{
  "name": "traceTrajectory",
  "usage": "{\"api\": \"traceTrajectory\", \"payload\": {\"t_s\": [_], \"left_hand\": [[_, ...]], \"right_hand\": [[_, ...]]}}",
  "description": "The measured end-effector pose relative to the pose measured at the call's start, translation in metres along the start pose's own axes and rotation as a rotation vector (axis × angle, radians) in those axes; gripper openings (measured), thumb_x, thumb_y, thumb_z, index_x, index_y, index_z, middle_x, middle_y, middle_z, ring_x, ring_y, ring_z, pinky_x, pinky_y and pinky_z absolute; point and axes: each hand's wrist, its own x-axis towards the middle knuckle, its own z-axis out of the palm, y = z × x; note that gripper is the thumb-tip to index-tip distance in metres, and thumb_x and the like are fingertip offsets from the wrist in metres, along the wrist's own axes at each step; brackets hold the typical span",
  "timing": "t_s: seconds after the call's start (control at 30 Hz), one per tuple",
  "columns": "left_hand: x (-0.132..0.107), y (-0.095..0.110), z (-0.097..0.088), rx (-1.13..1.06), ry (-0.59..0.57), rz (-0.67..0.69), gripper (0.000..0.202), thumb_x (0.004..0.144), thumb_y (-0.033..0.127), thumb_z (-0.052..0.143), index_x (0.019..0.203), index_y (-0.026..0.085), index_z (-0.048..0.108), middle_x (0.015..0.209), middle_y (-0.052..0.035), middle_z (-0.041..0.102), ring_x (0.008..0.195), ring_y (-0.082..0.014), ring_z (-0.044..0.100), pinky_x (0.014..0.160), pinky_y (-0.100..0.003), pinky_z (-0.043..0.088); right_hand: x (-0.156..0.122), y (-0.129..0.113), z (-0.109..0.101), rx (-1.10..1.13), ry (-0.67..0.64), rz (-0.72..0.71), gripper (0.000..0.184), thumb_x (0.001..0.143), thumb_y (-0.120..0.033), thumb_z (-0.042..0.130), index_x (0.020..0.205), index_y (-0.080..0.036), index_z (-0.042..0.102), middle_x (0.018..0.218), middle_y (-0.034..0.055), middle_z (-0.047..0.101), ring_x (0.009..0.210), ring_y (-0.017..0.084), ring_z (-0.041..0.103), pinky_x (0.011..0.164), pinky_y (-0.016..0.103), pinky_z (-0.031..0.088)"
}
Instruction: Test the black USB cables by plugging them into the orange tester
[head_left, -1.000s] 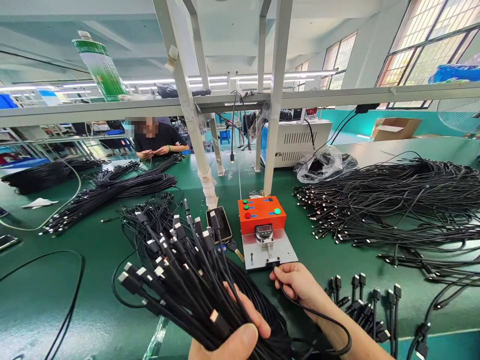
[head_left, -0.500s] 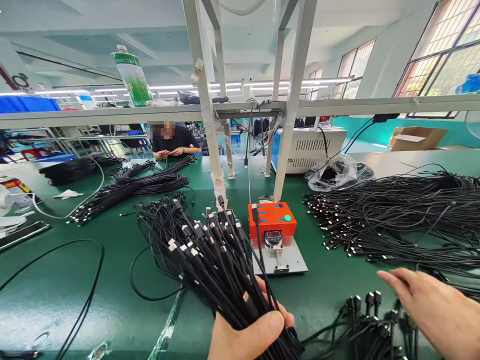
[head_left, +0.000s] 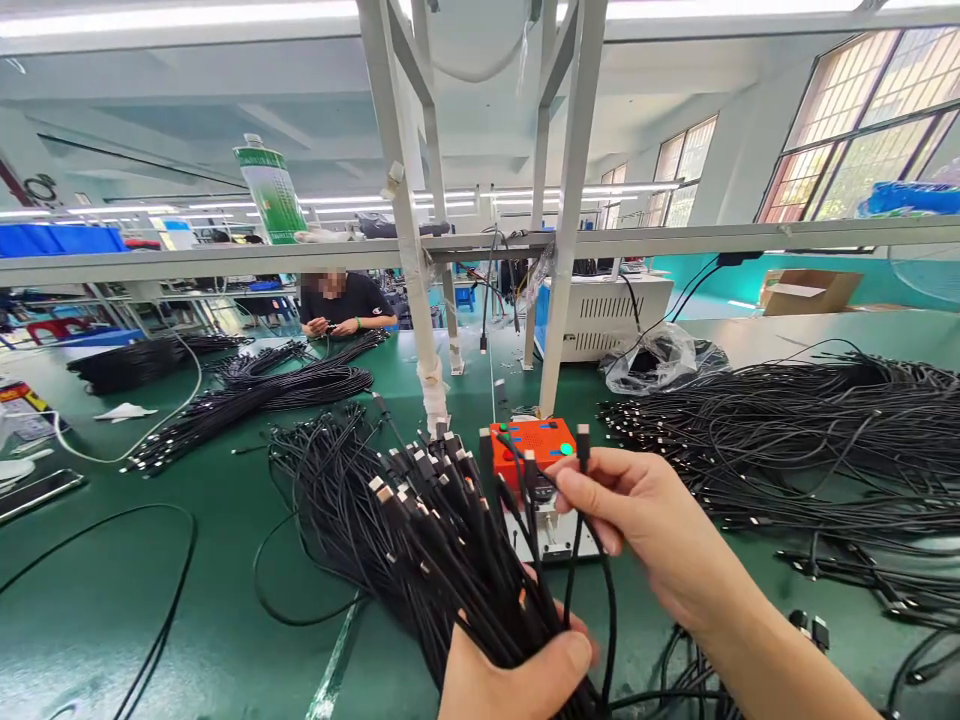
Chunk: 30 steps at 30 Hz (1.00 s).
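Observation:
A thick bundle of black cables point(head_left: 465, 540) is wrapped in my left hand point(head_left: 517, 670), its metal-tipped plugs fanned upward and away from me. To the right of those plugs, my right hand point(head_left: 637, 510) pinches a single black cable point(head_left: 583, 450) just below its connector. A few other plugs stand apart from the bundle beside my right fingertips. Behind them sits an orange box point(head_left: 547, 436) with a green button, mounted on a metal plate point(head_left: 517, 540). My fingers and the cables partly cover its front gauge.
Piles of black cables lie on the right of the green table point(head_left: 247, 560) and at the back left point(head_left: 300, 375). White shelf posts point(head_left: 570, 220) rise behind the orange box. A co-worker point(head_left: 349, 305) sits across the table. A phone point(head_left: 41, 497) lies at far left.
My right hand has moved left and up from above the cables at lower right to the bundle, and now pinches one cable. My left hand keeps its hold; the view has tilted slightly upward.

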Motion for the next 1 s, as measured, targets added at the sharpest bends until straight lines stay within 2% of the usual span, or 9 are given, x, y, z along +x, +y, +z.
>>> {"api": "traceTrajectory", "payload": {"t_s": [0.2, 0.3, 0.4, 0.53, 0.63, 0.73, 0.87, 0.9, 1.0], "left_hand": [[0.005, 0.005, 0.004, -0.004, -0.046, -0.006, 0.037, 0.049, 0.022, 0.077, 0.077, 0.015, 0.054, 0.060, -0.0019, 0.065, 0.052, -0.0174, 0.059, 0.054, -0.031, 0.045], [0.005, 0.004, 0.001, -0.088, -0.055, -0.026, 0.043, 0.047, 0.021, 0.078, 0.084, 0.016, 0.058, 0.076, -0.0069, 0.069, 0.072, -0.0258, 0.064, 0.062, -0.034, 0.047], [0.004, 0.006, -0.004, -0.204, -0.105, -0.106, 0.052, 0.050, 0.021, 0.076, 0.099, 0.018, 0.059, 0.095, -0.0107, 0.069, 0.090, -0.0309, 0.061, 0.076, -0.039, 0.046], [0.002, 0.011, -0.006, -0.386, -0.160, -0.218, 0.072, 0.057, 0.017, 0.072, 0.122, 0.022, 0.042, 0.098, -0.0087, 0.068, 0.093, -0.0259, 0.061, 0.088, -0.040, 0.040], [-0.002, 0.012, -0.003, -0.412, -0.131, -0.202, 0.065, 0.062, 0.014, 0.068, 0.120, 0.024, 0.042, 0.092, -0.0058, 0.068, 0.092, -0.0237, 0.060, 0.086, -0.040, 0.042], [-0.001, 0.011, -0.009, -0.372, -0.163, -0.097, 0.039, 0.067, 0.014, 0.064, 0.103, 0.023, 0.053, 0.073, 0.0003, 0.063, 0.074, -0.0192, 0.062, 0.071, -0.034, 0.047], [0.013, 0.003, -0.040, -0.324, -0.431, 0.073, 0.030, 0.073, 0.020, 0.060, 0.103, 0.022, 0.057, 0.063, 0.0015, 0.055, 0.055, -0.0120, 0.056, 0.057, -0.028, 0.045], [0.017, 0.000, -0.049, -0.330, -0.589, 0.067, 0.035, 0.072, 0.023, 0.062, 0.107, 0.025, 0.055, 0.061, 0.0017, 0.055, 0.052, -0.0108, 0.055, 0.057, -0.028, 0.046], [0.019, -0.007, -0.067, -0.305, -0.741, -0.048, 0.039, 0.066, 0.030, 0.069, 0.103, 0.030, 0.057, 0.049, 0.0033, 0.052, 0.040, -0.0112, 0.051, 0.044, -0.026, 0.043]], "right_hand": [[-0.004, 0.003, -0.012, 0.102, -0.001, 0.022, 0.028, 0.079, -0.039, 0.055, 0.095, -0.016, 0.057, 0.066, -0.0014, 0.052, 0.043, 0.002, 0.036, 0.041, 0.017, 0.022], [-0.006, 0.000, -0.015, 0.124, -0.025, 0.019, 0.034, 0.087, -0.043, 0.038, 0.100, -0.017, 0.055, 0.066, -0.0008, 0.052, 0.043, 0.003, 0.036, 0.043, 0.017, 0.026], [-0.016, -0.002, -0.012, -0.121, -0.185, 0.008, 0.030, 0.087, -0.039, 0.039, 0.086, -0.016, 0.058, 0.057, -0.0026, 0.049, 0.044, 0.004, 0.036, 0.044, 0.017, 0.026], [-0.031, 0.003, -0.004, -0.472, -0.348, 0.027, 0.025, 0.085, -0.030, 0.045, 0.072, -0.016, 0.060, 0.056, -0.0029, 0.048, 0.051, 0.006, 0.040, 0.047, 0.017, 0.028], [-0.037, 0.011, -0.006, -0.455, -0.378, 0.007, 0.021, 0.081, -0.029, 0.052, 0.071, -0.016, 0.063, 0.057, -0.0030, 0.049, 0.054, 0.006, 0.041, 0.050, 0.016, 0.030], [-0.038, 0.024, -0.022, -0.266, -0.353, 0.044, 0.026, 0.074, -0.035, 0.061, 0.061, -0.012, 0.062, 0.058, -0.0011, 0.051, 0.049, 0.005, 0.038, 0.046, 0.017, 0.028], [-0.026, 0.058, -0.049, 0.072, 0.025, 0.217, 0.032, 0.076, -0.040, 0.058, 0.064, -0.010, 0.061, 0.055, -0.0006, 0.052, 0.036, -0.001, 0.024, 0.037, 0.016, 0.019], [-0.022, 0.071, -0.052, 0.115, 0.055, 0.267, 0.031, 0.075, -0.040, 0.059, 0.066, -0.010, 0.061, 0.053, -0.0009, 0.051, 0.036, -0.001, 0.024, 0.036, 0.016, 0.019], [-0.011, 0.112, -0.050, 0.192, -0.005, 0.422, 0.032, 0.069, -0.041, 0.064, 0.073, -0.010, 0.063, 0.058, 0.0022, 0.056, 0.037, 0.001, 0.033, 0.035, 0.015, 0.022]]}}
